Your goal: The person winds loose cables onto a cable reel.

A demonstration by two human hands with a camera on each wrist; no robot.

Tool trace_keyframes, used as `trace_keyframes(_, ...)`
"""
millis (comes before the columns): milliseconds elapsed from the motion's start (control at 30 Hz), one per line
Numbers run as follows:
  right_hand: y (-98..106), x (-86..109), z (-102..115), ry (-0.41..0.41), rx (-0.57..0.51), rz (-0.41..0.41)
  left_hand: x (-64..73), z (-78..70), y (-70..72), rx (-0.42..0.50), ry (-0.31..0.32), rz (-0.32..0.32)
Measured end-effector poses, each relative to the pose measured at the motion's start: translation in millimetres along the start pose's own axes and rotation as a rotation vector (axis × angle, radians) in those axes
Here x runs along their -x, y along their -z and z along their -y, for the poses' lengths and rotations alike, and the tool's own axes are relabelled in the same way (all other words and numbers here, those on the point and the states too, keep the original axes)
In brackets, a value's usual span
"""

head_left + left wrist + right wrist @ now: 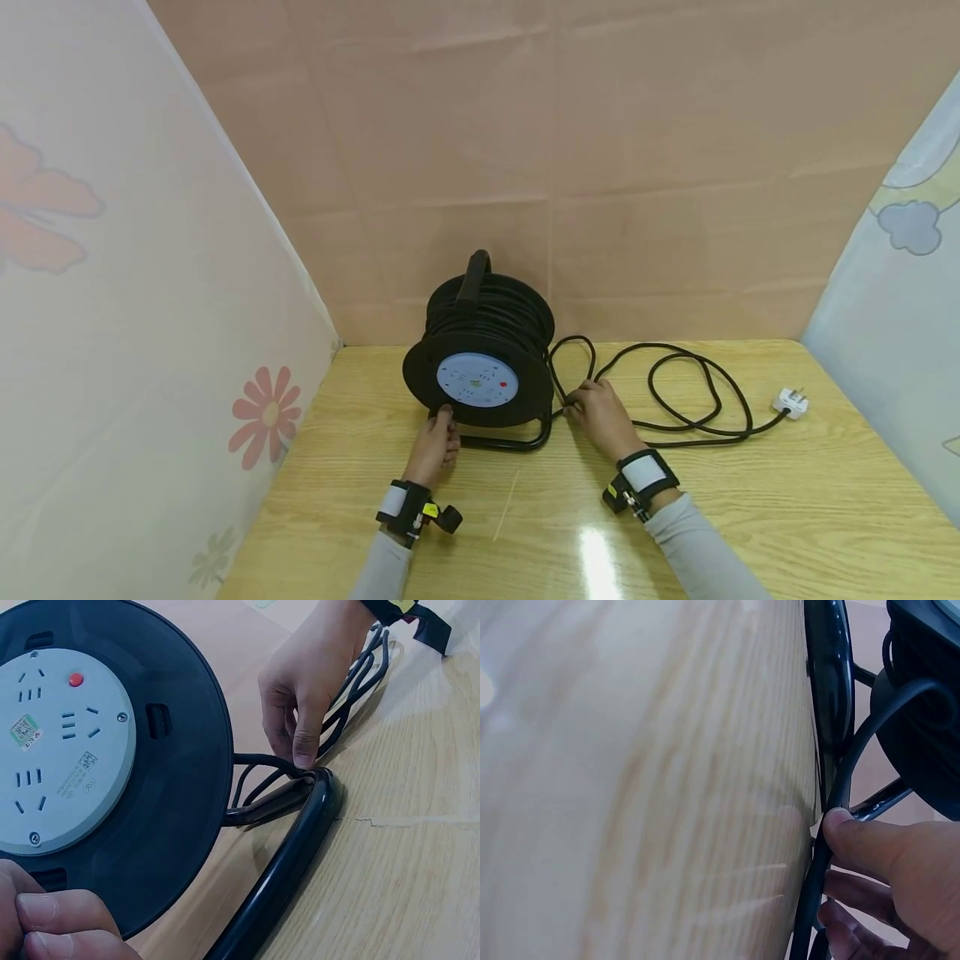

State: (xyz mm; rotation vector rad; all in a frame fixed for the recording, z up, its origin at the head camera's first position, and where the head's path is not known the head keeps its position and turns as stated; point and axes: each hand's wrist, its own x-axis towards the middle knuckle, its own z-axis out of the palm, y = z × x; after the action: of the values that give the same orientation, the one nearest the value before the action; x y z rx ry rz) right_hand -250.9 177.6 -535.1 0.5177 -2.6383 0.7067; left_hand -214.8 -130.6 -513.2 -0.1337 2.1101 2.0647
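A black cable reel with a pale socket panel and red button stands on a tubular frame. At the lower left of its front disc is my left hand, with curled fingertips pinching at the reel; the exact part they grip is hidden. To the right of the reel, my right hand pinches the loose black cable between thumb and fingers, close to the frame's corner. Most of the cable is wound on the drum.
Loose cable loops lie on the wooden table to the right, ending in a white plug. A tan backdrop rises behind the reel, with patterned panels on both sides.
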Motion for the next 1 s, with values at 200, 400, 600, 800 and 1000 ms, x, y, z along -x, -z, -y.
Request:
trace_keyframes(200,-0.5,-0.3,-0.8,-0.002,0.0,-0.003,0.1,-3.8,4.8,0.003,-0.017,-0.046)
trace_keyframes(400,-2.0,-0.3,-2.3,-0.002,0.011,0.0,0.9,-11.5,10.0,0.022,-0.053,-0.093)
trace_keyframes(600,-3.0,0.7,-2.0,-0.008,0.014,0.007,3.5,-18.2,14.2,0.038,-0.075,-0.121)
trace_keyframes(800,-3.2,0.7,-1.3,-0.007,0.013,0.003,5.4,-21.7,16.8,0.048,-0.065,-0.127)
trace_keyframes(1000,-3.5,-0.5,-3.8,0.008,0.011,-0.016,10.5,-24.4,17.4,0.029,-0.085,-0.139)
